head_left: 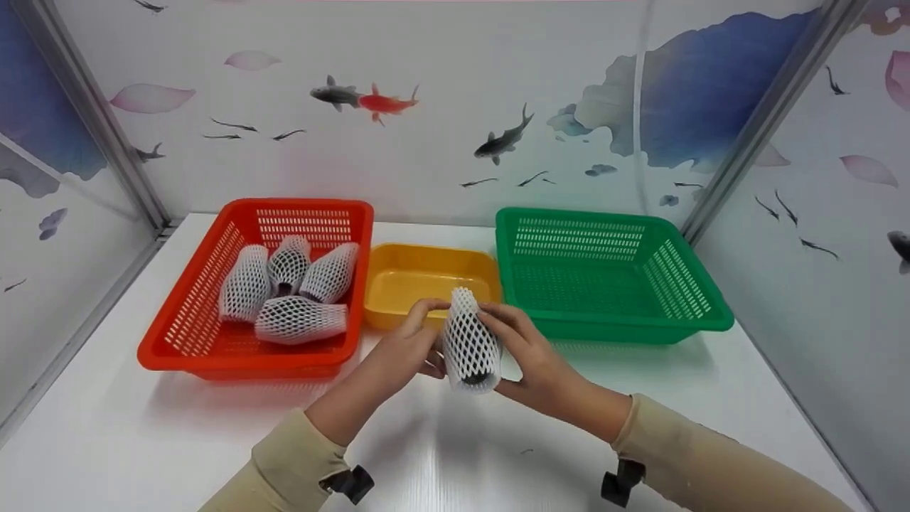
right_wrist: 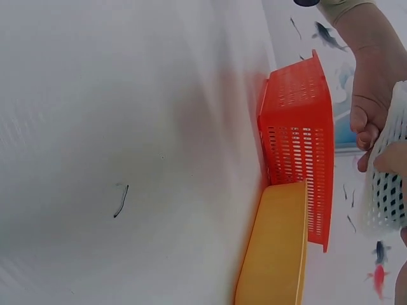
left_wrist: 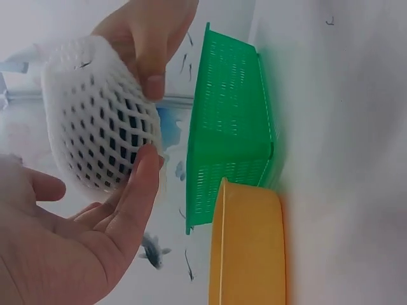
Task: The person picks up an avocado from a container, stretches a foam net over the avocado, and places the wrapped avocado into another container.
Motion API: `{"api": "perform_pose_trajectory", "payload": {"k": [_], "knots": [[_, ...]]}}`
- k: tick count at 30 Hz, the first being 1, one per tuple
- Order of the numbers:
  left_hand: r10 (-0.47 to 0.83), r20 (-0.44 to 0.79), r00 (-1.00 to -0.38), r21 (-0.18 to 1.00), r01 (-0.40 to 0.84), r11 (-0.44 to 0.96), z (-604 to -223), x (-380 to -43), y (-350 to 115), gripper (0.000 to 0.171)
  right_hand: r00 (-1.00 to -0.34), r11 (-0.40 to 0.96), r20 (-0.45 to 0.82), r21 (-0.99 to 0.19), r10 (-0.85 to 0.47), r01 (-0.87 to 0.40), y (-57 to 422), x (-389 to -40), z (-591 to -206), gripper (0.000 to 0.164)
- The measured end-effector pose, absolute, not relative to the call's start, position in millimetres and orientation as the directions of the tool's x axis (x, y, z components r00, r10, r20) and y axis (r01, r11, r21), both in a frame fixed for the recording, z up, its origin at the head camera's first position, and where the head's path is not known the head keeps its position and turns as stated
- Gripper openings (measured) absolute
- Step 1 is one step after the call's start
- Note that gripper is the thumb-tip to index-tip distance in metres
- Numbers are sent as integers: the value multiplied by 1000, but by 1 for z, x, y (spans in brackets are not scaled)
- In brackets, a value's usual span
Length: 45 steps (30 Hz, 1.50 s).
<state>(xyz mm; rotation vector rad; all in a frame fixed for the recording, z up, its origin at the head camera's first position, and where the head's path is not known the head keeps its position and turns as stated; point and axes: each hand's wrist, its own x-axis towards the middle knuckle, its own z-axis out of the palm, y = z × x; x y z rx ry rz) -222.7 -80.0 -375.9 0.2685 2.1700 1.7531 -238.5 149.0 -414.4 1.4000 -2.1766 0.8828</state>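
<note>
A white foam net sleeve (head_left: 471, 340) with something dark inside is held between both hands, above the table's middle. Its kind is hidden by the mesh; only dark patches show through the holes. My left hand (head_left: 402, 352) grips the sleeve from the left side, and its curled fingers (left_wrist: 137, 190) lie against the mesh in the left wrist view. From the other side my right hand (head_left: 537, 366) holds it with thumb and fingers. In the red basket (head_left: 163, 348) lie several similar white net sleeves (head_left: 302, 318), also with dark contents.
A shallow yellow tray (head_left: 384, 313) stands between the red basket and a green basket (head_left: 618, 323) on the right. Behind them rises a white wall (head_left: 441, 171) printed with fish. A small dark thread-like bit (right_wrist: 121, 201) lies on the white table.
</note>
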Motion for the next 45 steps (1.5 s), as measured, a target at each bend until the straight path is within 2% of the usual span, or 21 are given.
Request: {"api": "perform_pose_trajectory", "payload": {"k": [3,6,9,16,19,23,28,30,34,37,41,45], "knots": [[340,-96,-935,947,19,321,-377,-222,-81,49,-511,310,620,-410,-595,-858,149,-239,-414,88],[348,-24,-937,885,142,443,-377,-219,-81,59,-604,289,588,-544,-538,-788,148,-237,-412,85],[346,34,-937,825,222,520,-377,-216,-82,69,-652,233,564,-639,-506,-733,146,-234,-410,77],[330,53,-943,815,232,531,-380,-211,-84,71,-743,186,490,-764,-455,-618,145,-229,-408,57],[361,46,-931,871,214,442,-382,-211,-85,72,-741,168,487,-773,-462,-612,145,-228,-407,48],[352,25,-936,951,130,279,-382,-213,-85,72,-729,165,529,-749,-434,-642,141,-229,-406,42],[282,-32,-959,987,13,158,-376,-215,-88,76,-777,120,510,-803,-369,-584,131,-230,-400,39],[251,-55,-966,989,-18,145,-372,-215,-91,76,-789,94,496,-823,-363,-561,125,-232,-398,38],[202,-67,-977,990,-39,136,-364,-213,-98,75,-771,115,510,-802,-381,-587,113,-235,-395,47],[184,-72,-980,986,-43,159,-359,-212,-105,80,-743,149,541,-760,-395,-632,103,-236,-392,53],[160,-71,-985,975,-35,218,-354,-211,-113,94,-709,169,562,-721,-426,-672,89,-236,-387,53],[81,-47,-996,963,-23,268,-351,-212,-126,97,-636,196,577,-643,-512,-741,75,-236,-383,50]]}}
